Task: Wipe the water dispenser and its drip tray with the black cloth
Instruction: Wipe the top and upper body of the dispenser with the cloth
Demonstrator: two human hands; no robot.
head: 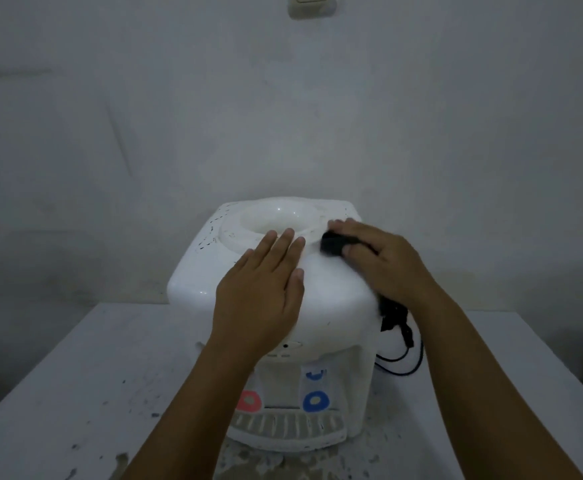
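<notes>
A white tabletop water dispenser (193, 285) stands on a white table (75, 375), with a round bottle well in its top. My left hand (262, 289) lies flat on the top with straight fingers reaching the well's rim. My right hand (383, 261) presses the black cloth (331, 243) onto the top right of the dispenser; the cloth shows between thumb and fingers, and more of it hangs out under the wrist. Low on the front sit a red tap lever (248, 400), a blue tap lever (315, 401) and the slotted drip tray (283, 432).
A black power cord (404, 362) loops off the dispenser's right side onto the table. The tabletop is speckled with dark spots and stained in front of the tray. A grey wall stands close behind, with a wall switch (312, 5) at the top.
</notes>
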